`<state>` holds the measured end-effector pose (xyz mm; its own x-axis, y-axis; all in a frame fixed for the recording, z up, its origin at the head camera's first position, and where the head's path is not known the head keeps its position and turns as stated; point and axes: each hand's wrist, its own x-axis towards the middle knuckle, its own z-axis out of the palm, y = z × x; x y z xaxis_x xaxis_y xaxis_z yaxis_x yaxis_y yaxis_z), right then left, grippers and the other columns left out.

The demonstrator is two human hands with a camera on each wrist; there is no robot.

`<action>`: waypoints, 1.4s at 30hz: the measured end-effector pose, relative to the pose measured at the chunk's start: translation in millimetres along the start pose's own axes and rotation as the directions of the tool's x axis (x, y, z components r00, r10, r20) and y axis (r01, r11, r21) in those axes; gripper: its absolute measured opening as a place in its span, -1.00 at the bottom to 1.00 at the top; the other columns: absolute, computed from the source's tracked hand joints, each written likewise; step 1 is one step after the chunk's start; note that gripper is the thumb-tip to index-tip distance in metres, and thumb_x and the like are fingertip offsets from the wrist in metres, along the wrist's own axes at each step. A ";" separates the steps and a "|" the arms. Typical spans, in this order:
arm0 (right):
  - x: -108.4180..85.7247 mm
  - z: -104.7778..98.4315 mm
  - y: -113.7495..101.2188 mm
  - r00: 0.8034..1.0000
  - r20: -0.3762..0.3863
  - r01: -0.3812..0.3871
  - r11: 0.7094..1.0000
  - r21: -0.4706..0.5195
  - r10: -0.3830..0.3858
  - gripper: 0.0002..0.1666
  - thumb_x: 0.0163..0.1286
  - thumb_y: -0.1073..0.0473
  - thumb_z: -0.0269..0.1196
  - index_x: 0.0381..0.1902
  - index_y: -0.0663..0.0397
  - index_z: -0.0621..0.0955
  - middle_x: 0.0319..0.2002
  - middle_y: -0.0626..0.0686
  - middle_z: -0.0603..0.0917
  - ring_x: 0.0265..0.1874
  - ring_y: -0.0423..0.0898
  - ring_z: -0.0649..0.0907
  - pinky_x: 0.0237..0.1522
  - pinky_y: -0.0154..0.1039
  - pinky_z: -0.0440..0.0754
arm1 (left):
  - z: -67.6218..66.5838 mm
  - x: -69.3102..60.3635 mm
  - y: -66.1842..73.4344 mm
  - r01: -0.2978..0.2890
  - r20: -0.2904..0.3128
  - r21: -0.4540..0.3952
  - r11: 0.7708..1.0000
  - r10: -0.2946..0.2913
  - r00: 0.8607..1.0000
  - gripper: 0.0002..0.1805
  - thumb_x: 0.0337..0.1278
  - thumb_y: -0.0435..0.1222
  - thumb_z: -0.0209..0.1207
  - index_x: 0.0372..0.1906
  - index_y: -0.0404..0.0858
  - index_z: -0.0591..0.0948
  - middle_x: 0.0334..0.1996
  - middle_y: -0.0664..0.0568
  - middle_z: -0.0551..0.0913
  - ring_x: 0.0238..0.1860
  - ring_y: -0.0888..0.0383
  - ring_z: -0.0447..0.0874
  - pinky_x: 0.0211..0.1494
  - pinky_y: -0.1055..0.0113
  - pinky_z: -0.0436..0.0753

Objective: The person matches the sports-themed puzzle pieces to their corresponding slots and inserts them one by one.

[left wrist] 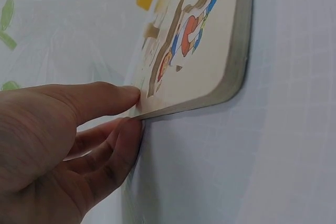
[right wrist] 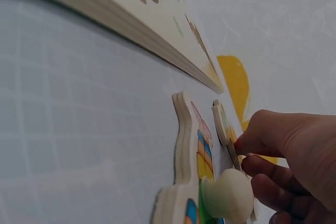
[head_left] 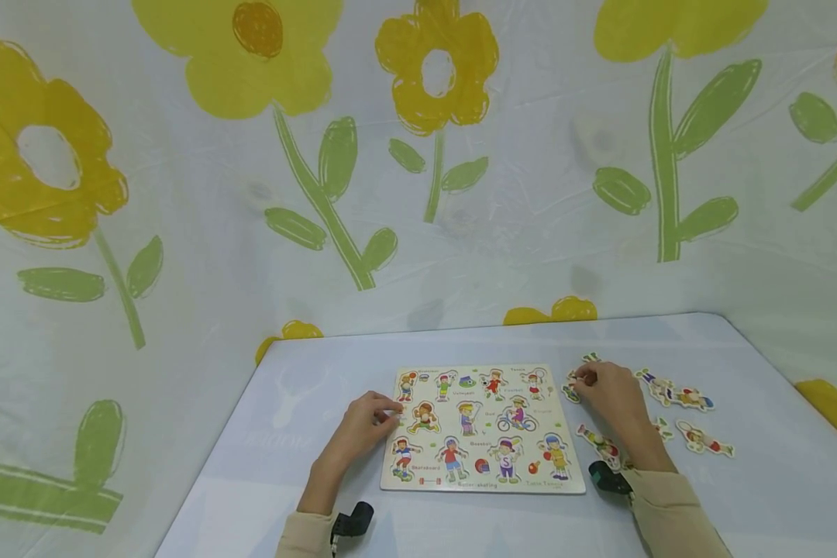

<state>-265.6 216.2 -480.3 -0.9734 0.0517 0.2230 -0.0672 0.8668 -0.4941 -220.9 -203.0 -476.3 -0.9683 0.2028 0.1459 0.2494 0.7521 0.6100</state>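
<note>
A wooden puzzle board [head_left: 488, 469] printed with cartoon sports figures lies flat on the table. At its left edge my left hand [head_left: 364, 425] grips the board; in the left wrist view the thumb [left wrist: 113, 98] rests on top and the curled fingers meet the edge. Beyond the board's right side, my right hand [head_left: 615, 394] pinches a small wooden puzzle piece [head_left: 570, 390], partly covered by the fingers. In the right wrist view that piece [right wrist: 220, 124] sits at the thumb tip. Closer to that camera is another piece with a round pale knob [right wrist: 231, 195].
Several loose figure pieces lie right of the board, among them a piece [head_left: 598, 446] below my right wrist, a pair touching [head_left: 673, 393] and one farther right [head_left: 704, 440]. A small piece [head_left: 590, 357] lies behind the right hand. Flower-printed cloth [head_left: 530, 256] hangs behind the table.
</note>
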 end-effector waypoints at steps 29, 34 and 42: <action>-10.9 5.4 -47.7 0.985 0.053 0.165 0.986 0.035 -0.166 -0.82 0.19 0.14 0.36 -0.25 0.05 0.73 -0.42 -0.04 0.65 -0.48 -0.14 0.47 -0.46 -0.29 0.38 | 2.3 1.8 -0.2 0.013 0.015 -0.010 1.000 -0.012 1.000 -0.79 0.16 -0.35 0.28 -0.09 -0.21 0.73 -0.12 -0.07 0.63 -0.28 0.22 0.56 -0.32 0.46 0.51; -16.1 14.8 -63.4 0.980 0.084 0.181 0.983 0.025 -0.183 -0.86 0.20 0.14 0.34 -0.26 -0.02 0.72 -0.42 -0.08 0.62 -0.50 -0.17 0.46 -0.48 -0.29 0.37 | 1.6 1.2 -0.5 0.019 0.007 -0.005 1.000 -0.019 1.000 -0.79 0.16 -0.35 0.29 -0.10 -0.20 0.73 -0.13 -0.05 0.63 -0.28 0.22 0.56 -0.31 0.45 0.51; -24.4 23.3 -88.9 0.973 0.114 0.201 0.980 0.012 -0.201 -0.88 0.16 0.14 0.37 -0.31 -0.03 0.72 -0.44 -0.10 0.61 -0.49 -0.18 0.47 -0.41 -0.28 0.42 | 0.8 1.2 -2.3 0.025 -0.004 0.003 1.000 -0.025 1.000 -0.80 0.13 -0.36 0.30 -0.11 -0.18 0.74 -0.14 -0.05 0.63 -0.30 0.23 0.54 -0.31 0.45 0.49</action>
<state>-240.9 126.3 -461.4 -0.9586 -0.1804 0.2206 -0.2640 0.8533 -0.4496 -222.6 -203.9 -478.2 -0.9743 0.1811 0.1338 0.2250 0.7591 0.6108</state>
